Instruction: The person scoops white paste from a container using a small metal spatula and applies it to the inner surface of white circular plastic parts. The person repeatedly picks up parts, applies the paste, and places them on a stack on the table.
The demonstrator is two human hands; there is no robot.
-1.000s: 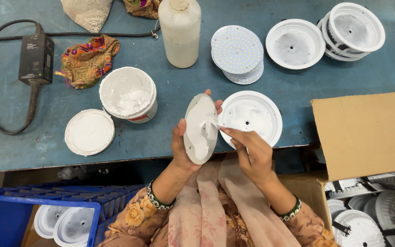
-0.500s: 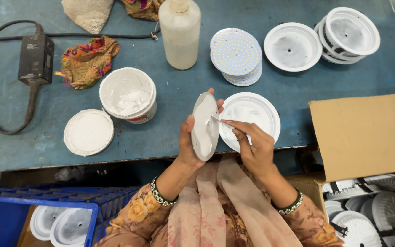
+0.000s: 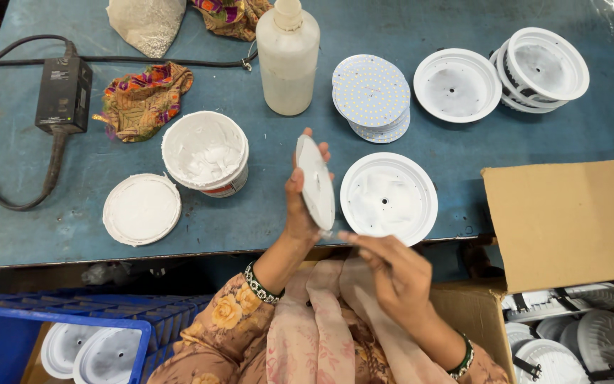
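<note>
From above, the left hand (image 3: 298, 206) grips a round white disc (image 3: 315, 182), held on its edge over the near side of the blue table (image 3: 463, 156). The right hand (image 3: 392, 274) is half curled just below it, and its fingertip touches the disc's bottom edge. I cannot tell if it holds a small tool. A white round housing (image 3: 389, 198) lies just beside the disc. An open tub of white paste (image 3: 205, 152) stands to the left, with its lid (image 3: 141, 209) nearby.

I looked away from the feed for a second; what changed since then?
The right hand drew back from the white disc face toward the body; the left hand turned the disc more edge-on, gripping it throughout. The paste tub, bottle and housings stayed put.
</note>
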